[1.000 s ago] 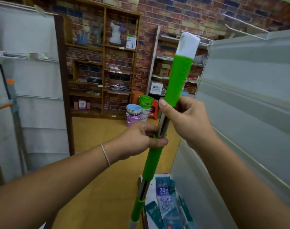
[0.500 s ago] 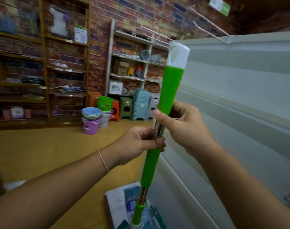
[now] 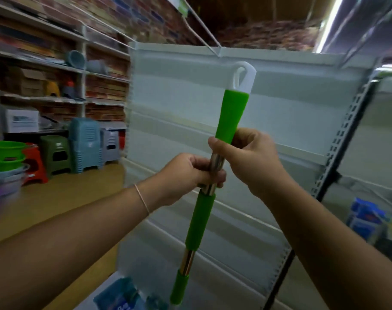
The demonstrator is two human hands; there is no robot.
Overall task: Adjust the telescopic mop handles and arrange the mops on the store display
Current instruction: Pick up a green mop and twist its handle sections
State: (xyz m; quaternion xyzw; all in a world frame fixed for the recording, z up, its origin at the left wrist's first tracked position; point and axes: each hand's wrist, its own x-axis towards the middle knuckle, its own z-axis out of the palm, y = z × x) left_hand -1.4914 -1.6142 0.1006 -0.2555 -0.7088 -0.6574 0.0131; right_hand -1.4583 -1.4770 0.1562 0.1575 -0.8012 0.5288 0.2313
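**Both hands locked on the mop handle, mid-adjustment**

Nearest the camera, two forearms reach in and meet on the telescopic mop handle [image 3: 213, 175], held nearly upright with its top leaning slightly right. The left hand [image 3: 186, 175] is wrapped fully round the bare steel tube, fingers [image 3: 215, 176] curled closed over the metal with no gap showing. Just above it, almost touching, the right hand [image 3: 251, 159] is clamped round the bottom of the upper green grip [image 3: 232, 115], thumb pressed across the front. A thin bracelet [image 3: 142, 199] sits on the left wrist.

This looks like the length-setting step: one hand bracing the tube, the other placed to twist or slide the top section. Whether the lock is loose or tight, you can't tell from here. The next move calls for opposite turning forces and a straight pull along the shaft, keeping it from tilting.

Below the left fingers runs a second green sleeve [image 3: 199, 222], then more steel, then a shorter green collar [image 3: 179, 285] near the bottom edge; the mop head is out of view. Above the right fingers, the grip ends in a white hanging loop [image 3: 244, 77].

Beyond the hands stands the pale display shelving [image 3: 291, 121], where the mop presumably goes. Further left, stacked plastic stools [image 3: 85, 144] on the floor.
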